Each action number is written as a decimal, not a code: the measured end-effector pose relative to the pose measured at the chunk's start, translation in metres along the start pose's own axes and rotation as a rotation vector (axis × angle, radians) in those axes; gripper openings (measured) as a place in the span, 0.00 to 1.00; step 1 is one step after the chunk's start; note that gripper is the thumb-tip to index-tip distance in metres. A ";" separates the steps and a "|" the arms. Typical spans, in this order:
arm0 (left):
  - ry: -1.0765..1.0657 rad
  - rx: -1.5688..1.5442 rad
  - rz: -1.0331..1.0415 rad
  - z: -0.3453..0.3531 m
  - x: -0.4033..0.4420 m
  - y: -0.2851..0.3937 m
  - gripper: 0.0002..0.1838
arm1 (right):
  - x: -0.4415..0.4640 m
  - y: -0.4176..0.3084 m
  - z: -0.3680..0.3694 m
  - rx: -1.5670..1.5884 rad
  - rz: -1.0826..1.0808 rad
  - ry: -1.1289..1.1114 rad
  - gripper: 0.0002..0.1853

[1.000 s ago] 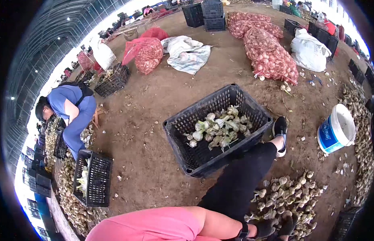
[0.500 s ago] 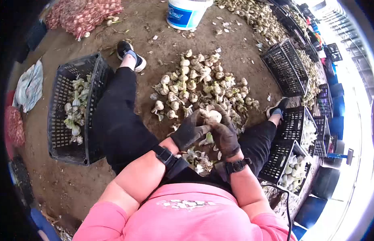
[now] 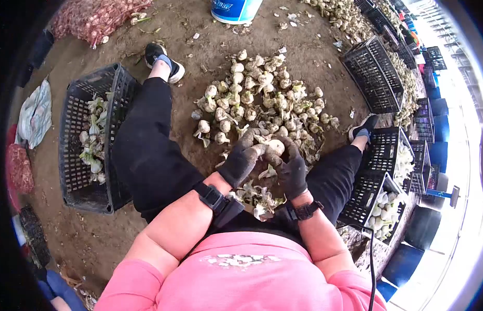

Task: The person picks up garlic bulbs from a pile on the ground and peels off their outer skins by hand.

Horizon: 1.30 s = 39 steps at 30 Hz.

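Between my two gloved hands is a pale garlic bulb [image 3: 274,147], held in front of my lap. The fingers of my left hand [image 3: 240,161] pinch it from the left side. My right hand [image 3: 291,171] has its thumb and fingers curled round the bulb's right side. Just beyond lies a heap of untrimmed garlic bulbs [image 3: 249,98] with stalks, spread on the dirt floor. Below my hands, loose garlic skins and leaves [image 3: 259,197] are piled between my legs.
A black crate [image 3: 88,179] with some garlic stands left of my leg. At right are a crate of cleaned bulbs [image 3: 385,210] and a tilted crate [image 3: 374,75]. A white-and-blue bucket [image 3: 235,9] and red net sacks [image 3: 96,20] are farther off.
The bulb has turned between my hands and shows more of its rounded pale side. My right hand's fingers have opened a little around it. The view has shifted slightly.
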<state>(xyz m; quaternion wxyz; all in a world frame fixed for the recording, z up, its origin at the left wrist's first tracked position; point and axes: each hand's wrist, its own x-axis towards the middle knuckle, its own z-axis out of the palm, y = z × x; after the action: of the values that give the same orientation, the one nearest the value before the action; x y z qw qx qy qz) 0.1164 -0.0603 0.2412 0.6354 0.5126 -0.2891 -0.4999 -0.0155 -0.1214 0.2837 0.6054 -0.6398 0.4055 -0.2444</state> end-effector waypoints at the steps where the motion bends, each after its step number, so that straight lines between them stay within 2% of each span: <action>1: -0.018 -0.080 0.001 -0.002 0.002 -0.007 0.13 | 0.000 0.004 -0.002 -0.002 0.001 0.001 0.28; 2: -0.036 -0.162 -0.002 -0.002 0.003 -0.013 0.13 | -0.001 0.012 -0.005 -0.025 -0.028 -0.006 0.27; 4: -0.004 -0.133 -0.031 0.000 0.002 0.001 0.11 | 0.000 0.015 -0.008 -0.047 -0.062 -0.015 0.26; 6: -0.009 0.208 -0.093 0.000 -0.003 0.013 0.10 | -0.001 0.010 -0.010 -0.333 -0.158 -0.059 0.29; 7: -0.028 0.067 -0.121 -0.002 -0.001 0.005 0.09 | -0.002 0.009 -0.007 -0.168 -0.114 -0.073 0.27; 10: -0.054 0.022 -0.094 -0.002 -0.005 0.011 0.11 | -0.004 0.019 -0.011 -0.151 -0.067 -0.133 0.25; 11: -0.085 -0.120 -0.079 -0.001 -0.005 0.008 0.15 | -0.006 0.022 -0.009 0.325 0.137 -0.091 0.23; 12: -0.085 -0.120 -0.074 0.001 -0.006 0.014 0.15 | -0.005 0.016 -0.009 0.323 0.132 -0.092 0.23; 14: -0.070 -0.081 -0.113 0.004 -0.009 0.028 0.19 | -0.004 0.000 -0.007 0.290 0.106 -0.091 0.26; 15: -0.061 -0.045 -0.111 0.005 -0.009 0.033 0.20 | -0.001 0.004 -0.008 0.020 0.010 -0.062 0.29; 16: -0.061 -0.044 -0.112 0.005 -0.009 0.023 0.20 | -0.002 0.006 -0.008 0.021 0.011 -0.061 0.29; 18: 0.025 0.104 -0.020 0.005 -0.002 0.000 0.19 | -0.003 0.004 -0.007 -0.445 -0.203 -0.031 0.30; 19: 0.088 0.205 0.107 0.004 -0.001 -0.006 0.19 | -0.005 -0.001 -0.003 -0.258 -0.190 -0.055 0.32; 22: 0.107 0.245 0.060 0.005 -0.004 0.003 0.20 | -0.009 -0.006 0.001 -0.289 -0.112 -0.030 0.31; 23: 0.109 0.127 -0.011 0.007 -0.008 0.011 0.22 | -0.006 0.011 -0.004 -0.473 -0.255 -0.018 0.27; 24: 0.079 0.201 0.078 0.004 -0.006 0.009 0.25 | -0.009 0.011 0.000 -0.227 -0.290 -0.065 0.23; 26: -0.015 -0.035 0.010 0.001 -0.003 -0.001 0.27 | -0.009 -0.010 -0.005 0.402 0.308 -0.099 0.20; 27: -0.057 -0.049 0.008 0.001 -0.004 0.002 0.28 | -0.004 0.007 -0.008 0.487 0.268 -0.102 0.20; 28: -0.100 -0.157 -0.088 0.004 -0.010 0.027 0.29 | -0.002 0.011 -0.008 0.530 0.244 -0.097 0.20; 30: -0.129 -0.189 -0.010 0.007 -0.007 0.017 0.30 | 0.002 0.014 -0.006 0.647 0.307 -0.112 0.20; 32: -0.140 0.177 0.210 0.005 -0.005 0.005 0.32 | 0.002 0.023 -0.001 0.652 0.279 -0.194 0.22; 34: -0.184 -0.019 0.191 0.009 -0.008 0.013 0.32 | 0.000 0.024 -0.004 0.118 0.113 -0.008 0.21; 35: -0.207 -0.133 0.239 0.012 -0.008 0.010 0.32 | -0.001 0.019 0.004 -0.110 -0.165 0.140 0.20; 36: -0.191 -0.244 -0.011 0.021 -0.013 0.028 0.30 | -0.001 0.027 0.001 -0.099 -0.098 0.140 0.19; 38: -0.265 -0.038 0.093 0.012 -0.011 0.012 0.33 | 0.001 0.036 -0.002 -0.150 0.036 0.197 0.17; 39: -0.233 -0.139 -0.039 0.008 -0.013 0.023 0.33 | 0.003 0.042 -0.007 0.189 0.233 0.049 0.16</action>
<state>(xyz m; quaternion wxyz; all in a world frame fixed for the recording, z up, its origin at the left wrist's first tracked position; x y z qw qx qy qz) 0.1126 -0.0513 0.2670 0.6217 0.4112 -0.3158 -0.5871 -0.0289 -0.1251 0.2437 0.6771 -0.5224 0.4668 -0.2250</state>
